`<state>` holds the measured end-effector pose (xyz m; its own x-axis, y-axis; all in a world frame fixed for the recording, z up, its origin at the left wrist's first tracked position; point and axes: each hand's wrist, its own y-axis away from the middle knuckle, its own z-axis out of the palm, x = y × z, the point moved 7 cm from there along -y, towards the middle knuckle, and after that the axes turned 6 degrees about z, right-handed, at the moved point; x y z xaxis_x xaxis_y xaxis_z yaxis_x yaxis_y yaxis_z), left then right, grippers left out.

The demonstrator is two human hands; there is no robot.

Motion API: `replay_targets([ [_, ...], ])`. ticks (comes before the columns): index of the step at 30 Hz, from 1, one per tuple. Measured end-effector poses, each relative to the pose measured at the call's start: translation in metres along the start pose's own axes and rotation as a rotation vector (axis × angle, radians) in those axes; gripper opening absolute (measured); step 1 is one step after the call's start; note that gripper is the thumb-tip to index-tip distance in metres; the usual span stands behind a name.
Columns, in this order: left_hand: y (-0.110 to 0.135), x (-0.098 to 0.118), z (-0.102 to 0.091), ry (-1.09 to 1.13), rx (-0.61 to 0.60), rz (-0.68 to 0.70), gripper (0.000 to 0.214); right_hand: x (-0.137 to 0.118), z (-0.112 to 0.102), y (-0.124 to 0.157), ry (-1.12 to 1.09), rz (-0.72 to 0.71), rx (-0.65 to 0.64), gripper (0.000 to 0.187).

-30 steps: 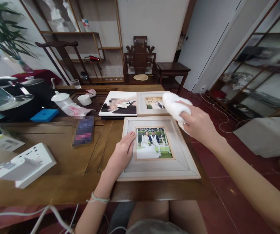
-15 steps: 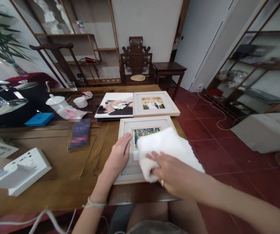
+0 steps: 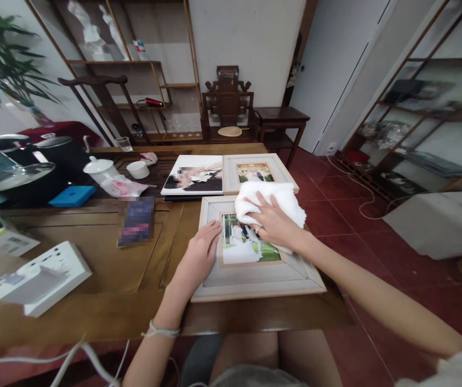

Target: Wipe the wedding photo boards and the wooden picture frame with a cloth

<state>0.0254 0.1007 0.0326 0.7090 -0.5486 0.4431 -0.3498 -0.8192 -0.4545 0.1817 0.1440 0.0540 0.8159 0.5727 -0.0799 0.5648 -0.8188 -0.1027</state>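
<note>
A picture frame [image 3: 251, 282] with a pale wide border lies flat near the table's front edge, a photo of people on grass inside it. My left hand [image 3: 203, 248] rests flat on the frame's left side, fingers stretched out. Over the frame's upper right, my right hand [image 3: 273, 219] grips a white cloth [image 3: 291, 199] and presses it down. The cloth and hand hide the top right of the photo. Just behind lie a second framed photo [image 3: 289, 180] and a photo album or panel [image 3: 177, 185], side by side.
On the wooden table [image 3: 106, 279] to the left are a white power strip [image 3: 59, 277], a blue box [image 3: 72, 195], a white teapot [image 3: 100, 171], a cup [image 3: 137, 170] and a dark pot [image 3: 21, 183]. Beyond stand a carved chair [image 3: 228, 102] and a side table [image 3: 282, 114].
My right hand has moved the white cloth away from me, from the frame's lower right to its upper right, uncovering the lower photo. My left hand stays on the frame.
</note>
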Motion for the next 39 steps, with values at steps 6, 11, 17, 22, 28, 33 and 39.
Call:
replay_targets([
  [6, 0.001, -0.003, 0.001, -0.001, 0.057, 0.006, 0.033, -0.053, -0.005, 0.042, -0.128, -0.161, -0.221, 0.036],
  [11, 0.001, -0.001, 0.000, -0.011, 0.071, 0.027, 0.033, -0.096, -0.036, 0.101, -0.309, -0.327, -0.350, 0.030],
  [17, 0.002, -0.002, 0.001, -0.012, 0.046, 0.018, 0.033, -0.076, -0.022, 0.087, -0.335, -0.184, -0.312, 0.038],
  [22, 0.001, -0.002, 0.001, 0.024, 0.023, -0.021, 0.034, -0.026, -0.002, 0.028, -0.091, 0.064, -0.113, 0.043],
  [28, 0.002, 0.003, -0.014, 0.113, 0.106, -0.117, 0.039, -0.049, 0.004, -0.016, -0.064, -0.130, -0.102, 0.037],
  [33, 0.007, -0.004, -0.024, 0.127, 0.269, -0.204, 0.041, -0.093, -0.001, 0.016, -0.135, -0.425, -0.200, 0.032],
  [39, 0.003, -0.003, -0.014, 0.023, 0.152, -0.156, 0.036, -0.085, -0.033, 0.082, -0.336, -0.433, -0.376, 0.033],
])
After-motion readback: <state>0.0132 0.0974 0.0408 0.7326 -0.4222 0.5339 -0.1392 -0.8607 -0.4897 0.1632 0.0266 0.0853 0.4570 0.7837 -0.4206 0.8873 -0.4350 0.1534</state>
